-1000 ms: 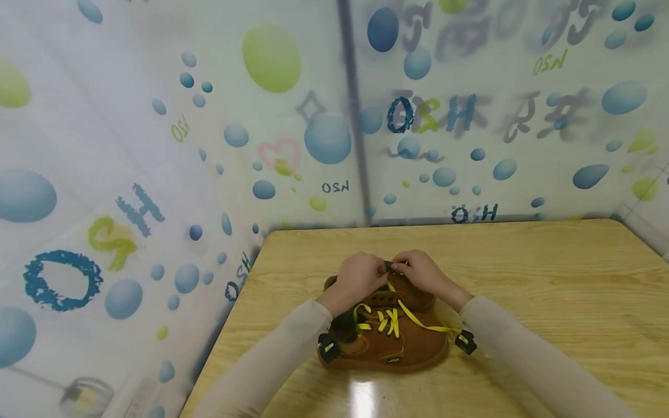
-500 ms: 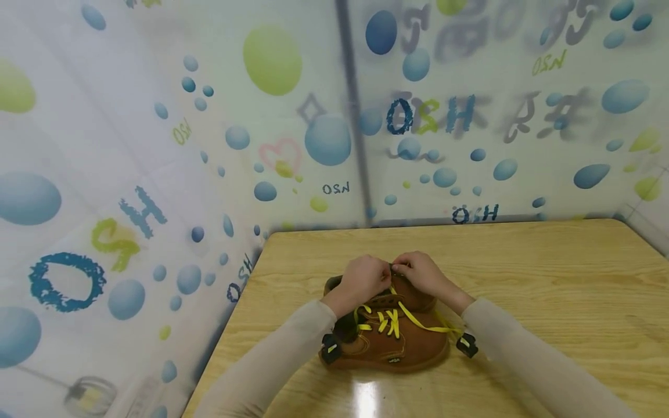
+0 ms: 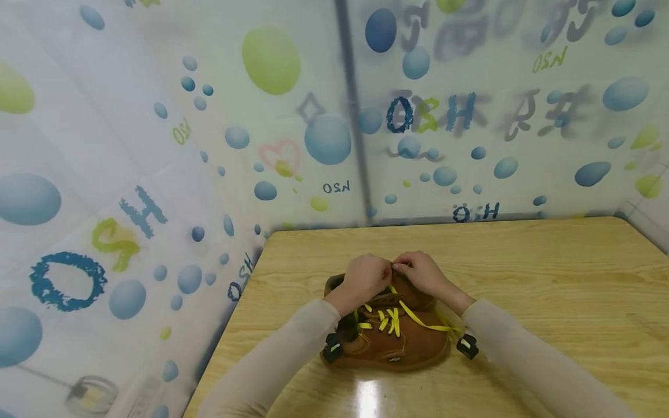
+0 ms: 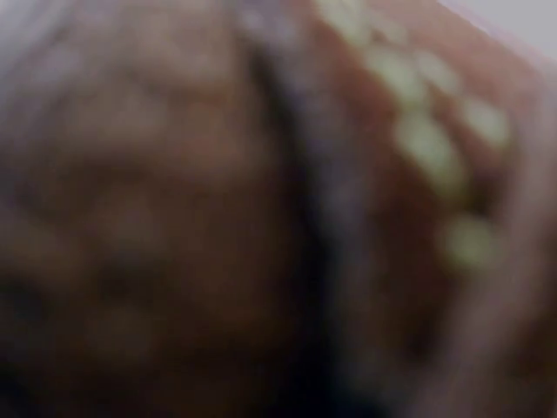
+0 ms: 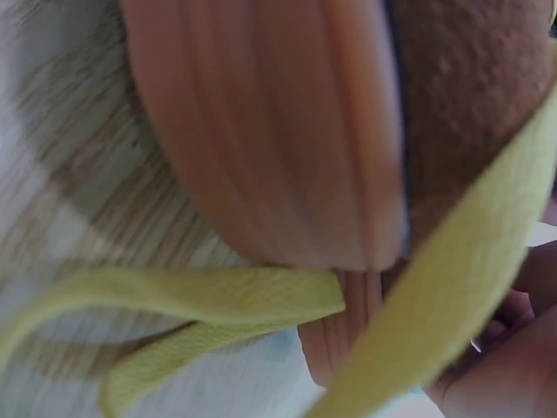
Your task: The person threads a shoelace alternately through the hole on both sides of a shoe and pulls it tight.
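Two brown shoes stand side by side on the table; the near shoe (image 3: pixel 418 342) has yellow lacing across its front. Over the far shoe (image 3: pixel 413 293), my left hand (image 3: pixel 366 278) has its fingers bent in a pinch where a yellow shoelace (image 3: pixel 391 288) rises to them. Close against it, my right hand (image 3: pixel 423 273) pinches the upper edge of the far shoe's lacing flap; the fingertips hide the exact spot. A loose lace (image 3: pixel 418 320) trails right over the near shoe. The right wrist view shows a tan sole (image 5: pixel 261 131) with lace (image 5: pixel 461 261) crossing; the left wrist view is blurred.
The wooden table (image 3: pixel 549 278) extends to the right of the shoes. Behind and to the left hangs a pale curtain (image 3: pixel 292 128) printed with bubbles. Small black cameras (image 3: pixel 467 346) sit at the wrists, close to the near shoe.
My left hand has shifted slightly right toward my right hand, and the dark piece between the fingertips shows less. The shoes have stayed almost in place.
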The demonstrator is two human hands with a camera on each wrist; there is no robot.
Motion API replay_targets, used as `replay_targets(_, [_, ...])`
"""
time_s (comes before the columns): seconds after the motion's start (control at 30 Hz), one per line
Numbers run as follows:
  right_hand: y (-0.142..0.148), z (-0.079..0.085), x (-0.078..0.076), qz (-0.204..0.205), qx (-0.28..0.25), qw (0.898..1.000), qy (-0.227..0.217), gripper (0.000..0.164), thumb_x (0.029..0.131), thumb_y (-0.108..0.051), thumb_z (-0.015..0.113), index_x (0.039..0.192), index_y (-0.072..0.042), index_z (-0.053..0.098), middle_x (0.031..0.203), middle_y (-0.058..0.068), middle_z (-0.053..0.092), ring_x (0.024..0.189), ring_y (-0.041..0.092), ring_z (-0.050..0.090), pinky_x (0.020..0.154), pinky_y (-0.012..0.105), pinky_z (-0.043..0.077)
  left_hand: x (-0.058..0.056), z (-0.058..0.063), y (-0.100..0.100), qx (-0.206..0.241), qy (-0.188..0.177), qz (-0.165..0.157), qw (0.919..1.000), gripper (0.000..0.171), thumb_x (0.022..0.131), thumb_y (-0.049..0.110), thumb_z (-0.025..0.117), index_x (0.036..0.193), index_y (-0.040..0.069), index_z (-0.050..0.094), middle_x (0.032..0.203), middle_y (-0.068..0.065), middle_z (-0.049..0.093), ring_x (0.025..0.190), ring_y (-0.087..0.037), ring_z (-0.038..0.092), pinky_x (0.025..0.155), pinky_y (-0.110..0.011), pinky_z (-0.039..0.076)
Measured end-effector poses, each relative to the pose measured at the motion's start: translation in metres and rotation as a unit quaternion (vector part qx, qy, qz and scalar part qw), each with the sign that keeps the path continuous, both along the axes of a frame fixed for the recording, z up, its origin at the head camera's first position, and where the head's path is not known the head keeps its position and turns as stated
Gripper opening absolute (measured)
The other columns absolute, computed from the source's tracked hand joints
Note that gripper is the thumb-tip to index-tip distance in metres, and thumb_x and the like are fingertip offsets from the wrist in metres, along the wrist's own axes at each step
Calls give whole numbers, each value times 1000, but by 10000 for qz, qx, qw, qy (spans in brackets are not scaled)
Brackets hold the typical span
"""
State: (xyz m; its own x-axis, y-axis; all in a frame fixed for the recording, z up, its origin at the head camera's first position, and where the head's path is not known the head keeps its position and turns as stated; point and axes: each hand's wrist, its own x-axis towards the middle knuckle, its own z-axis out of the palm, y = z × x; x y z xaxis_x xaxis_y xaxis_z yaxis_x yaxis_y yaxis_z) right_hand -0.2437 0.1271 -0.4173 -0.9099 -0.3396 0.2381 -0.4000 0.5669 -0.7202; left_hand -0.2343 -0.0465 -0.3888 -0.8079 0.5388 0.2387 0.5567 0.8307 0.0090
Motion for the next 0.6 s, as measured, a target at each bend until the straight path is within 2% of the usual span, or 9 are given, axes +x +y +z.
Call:
replay_targets(0.1, [0, 0, -1, -88, -210, 9994, -277, 25, 103, -14, 51, 97, -4, 74, 96, 14, 73, 78, 18, 63, 70, 33, 50, -1, 0, 1, 33, 110, 118, 9999, 29, 97, 20, 62, 69, 19, 64, 52, 5, 55, 44, -5, 39, 44, -17, 29])
replay_targets(0.13, [0, 0, -2, -126, -272, 9989, -372, 26, 104, -15, 51, 97, -4, 74, 96, 13, 73, 79, 17, 63, 72, 33, 51, 0, 0, 2, 49, 205, 140, 9997, 28, 97, 21, 63, 69, 19, 64, 53, 5, 55, 44, -5, 41, 45, -17, 30])
replay_targets(0.23, [-2, 0, -6, -216, -479, 9960, -722, 26, 103, -17, 52, 98, -4, 74, 97, 14, 72, 80, 18, 62, 72, 32, 50, 0, -1, 1, -63, 636, 217, 9977, 19, 93, 26, 70, 76, 20, 65, 63, 7, 62, 50, -5, 51, 48, -17, 39])
replay_targets(0.3, [-2, 1, -7, -261, -517, 9946, -864, 23, 102, -17, 56, 101, -3, 74, 100, 14, 72, 82, 19, 63, 72, 31, 51, 1, -1, 1, -129, 969, 242, 9949, 15, 90, 31, 74, 84, 21, 65, 74, 7, 65, 61, -7, 57, 57, -19, 45])
replay_targets(0.37, [-2, 4, -7, -294, -467, 9947, -870, 21, 101, -16, 56, 103, -2, 72, 101, 16, 71, 82, 20, 62, 70, 30, 49, 2, 0, -1, -73, 1130, 245, 9933, 19, 88, 37, 74, 91, 21, 65, 85, 6, 64, 72, -10, 58, 66, -23, 47])
replay_targets(0.43, [-3, 10, -5, -414, -380, 9966, -602, 20, 101, -15, 56, 102, -2, 71, 100, 16, 70, 80, 19, 60, 69, 29, 47, 2, 1, -3, 240, 941, 147, 9952, 22, 90, 40, 71, 99, 20, 67, 90, 5, 63, 78, -11, 56, 70, -24, 46])
replay_targets(0.5, [-4, 20, -1, -513, -378, 9980, -3, 17, 101, -13, 56, 102, -2, 69, 98, 14, 68, 77, 16, 58, 68, 28, 46, 1, 2, -5, 802, 424, -20, 9959, 25, 94, 39, 66, 106, 17, 69, 91, 3, 63, 76, -10, 54, 68, -21, 45])
replay_targets(0.57, [-8, 32, 4, -530, -428, 9954, 673, 14, 101, -14, 57, 100, -5, 68, 95, 11, 67, 74, 16, 55, 67, 29, 45, -1, 4, -8, 1523, -44, -231, 9880, 22, 97, 33, 63, 103, 13, 71, 86, 1, 66, 69, -7, 54, 62, -18, 44])
replay_targets(0.6, [-11, 39, 6, -475, -460, 9930, 976, 14, 100, -15, 58, 99, -6, 68, 94, 10, 66, 74, 16, 54, 67, 29, 45, -2, 6, -10, 1901, -214, -330, 9810, 20, 98, 27, 62, 100, 10, 72, 83, -1, 67, 66, -7, 53, 59, -18, 43])
